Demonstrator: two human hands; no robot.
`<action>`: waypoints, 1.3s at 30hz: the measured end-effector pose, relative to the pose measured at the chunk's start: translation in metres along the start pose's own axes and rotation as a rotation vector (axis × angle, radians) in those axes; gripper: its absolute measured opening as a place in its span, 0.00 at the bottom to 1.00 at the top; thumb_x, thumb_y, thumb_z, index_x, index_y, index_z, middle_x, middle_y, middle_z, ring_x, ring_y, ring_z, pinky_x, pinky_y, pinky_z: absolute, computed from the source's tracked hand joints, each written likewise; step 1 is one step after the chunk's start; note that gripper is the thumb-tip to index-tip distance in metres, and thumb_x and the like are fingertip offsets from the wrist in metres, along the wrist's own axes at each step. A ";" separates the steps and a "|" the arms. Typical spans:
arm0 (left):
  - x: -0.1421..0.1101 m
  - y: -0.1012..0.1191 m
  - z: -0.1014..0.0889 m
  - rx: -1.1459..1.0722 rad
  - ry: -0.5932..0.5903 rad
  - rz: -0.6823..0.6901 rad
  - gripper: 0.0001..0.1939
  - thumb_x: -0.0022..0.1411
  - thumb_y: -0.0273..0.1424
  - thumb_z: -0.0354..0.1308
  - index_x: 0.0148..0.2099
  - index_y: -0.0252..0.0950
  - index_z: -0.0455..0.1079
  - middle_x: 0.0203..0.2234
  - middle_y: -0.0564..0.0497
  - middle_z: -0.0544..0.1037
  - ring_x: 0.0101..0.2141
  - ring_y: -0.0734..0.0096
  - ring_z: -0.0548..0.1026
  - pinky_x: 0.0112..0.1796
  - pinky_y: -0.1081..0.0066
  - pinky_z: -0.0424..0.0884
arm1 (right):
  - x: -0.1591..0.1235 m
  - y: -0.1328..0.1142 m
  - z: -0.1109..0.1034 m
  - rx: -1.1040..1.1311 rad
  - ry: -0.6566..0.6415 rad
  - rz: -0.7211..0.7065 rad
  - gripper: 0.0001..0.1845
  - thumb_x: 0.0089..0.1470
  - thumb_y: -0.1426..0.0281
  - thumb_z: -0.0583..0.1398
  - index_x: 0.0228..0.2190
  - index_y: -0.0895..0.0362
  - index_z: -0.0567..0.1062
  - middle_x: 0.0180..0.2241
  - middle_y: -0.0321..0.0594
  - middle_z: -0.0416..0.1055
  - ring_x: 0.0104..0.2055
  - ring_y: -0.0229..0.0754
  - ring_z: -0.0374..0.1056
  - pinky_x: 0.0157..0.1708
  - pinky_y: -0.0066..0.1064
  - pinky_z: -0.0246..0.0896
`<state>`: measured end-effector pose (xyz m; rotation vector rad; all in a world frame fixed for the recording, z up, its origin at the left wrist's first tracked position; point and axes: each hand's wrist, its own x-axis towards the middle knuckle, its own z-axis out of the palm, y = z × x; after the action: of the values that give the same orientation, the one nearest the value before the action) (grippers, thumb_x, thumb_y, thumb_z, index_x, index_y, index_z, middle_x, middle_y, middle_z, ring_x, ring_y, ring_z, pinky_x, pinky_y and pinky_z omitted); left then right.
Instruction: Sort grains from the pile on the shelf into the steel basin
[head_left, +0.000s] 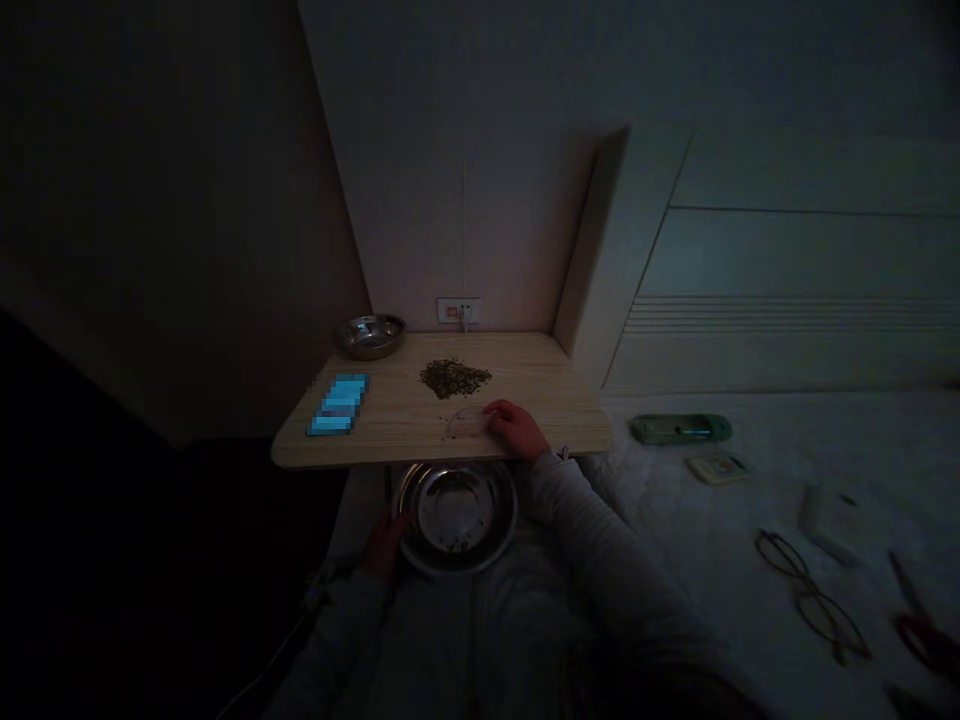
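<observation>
My left hand grips the left rim of a shiny metal bowl held just below the table's front edge. A few small dark bits lie in the bottom of that bowl. Over the front of the wooden table, my right hand has its fingers closed on a clear see-through piece, perhaps a plastic cup or lid; dim light hides its exact kind. Behind it spreads a pile of small dark seeds or grains, with a few stray ones near the clear piece.
A smaller metal bowl stands at the table's back left, before it a lit phone. A wall socket holds a plug. On the bed at right lie a green case, a pale card-like item, eyeglasses and red-handled scissors.
</observation>
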<state>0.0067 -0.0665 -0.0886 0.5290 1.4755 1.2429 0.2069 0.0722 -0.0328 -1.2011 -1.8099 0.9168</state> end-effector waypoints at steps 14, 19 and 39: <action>0.001 -0.003 -0.002 -0.005 -0.030 0.088 0.17 0.42 0.33 0.56 0.38 0.35 0.68 0.34 0.46 0.75 0.39 0.60 0.70 0.40 0.65 0.64 | 0.001 0.000 0.002 0.071 -0.058 -0.012 0.13 0.38 0.71 0.53 0.32 0.58 0.68 0.20 0.30 0.65 0.23 0.31 0.57 0.25 0.24 0.51; 0.002 -0.002 -0.003 0.027 -0.060 0.101 0.15 0.42 0.32 0.57 0.37 0.36 0.68 0.36 0.45 0.75 0.41 0.60 0.69 0.40 0.65 0.64 | 0.000 -0.002 0.001 0.062 -0.064 -0.024 0.13 0.38 0.71 0.53 0.32 0.58 0.68 0.22 0.31 0.66 0.25 0.32 0.59 0.27 0.24 0.52; 0.001 -0.003 -0.002 -0.014 0.032 0.095 0.14 0.42 0.30 0.56 0.35 0.36 0.67 0.29 0.49 0.76 0.38 0.61 0.71 0.39 0.64 0.65 | 0.001 -0.033 0.042 -0.044 -0.115 -0.221 0.13 0.45 0.71 0.51 0.36 0.56 0.68 0.28 0.35 0.68 0.31 0.35 0.62 0.34 0.28 0.55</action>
<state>0.0058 -0.0672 -0.0920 0.5779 1.4819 1.3404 0.1567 0.0569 -0.0231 -0.9676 -2.0174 0.8367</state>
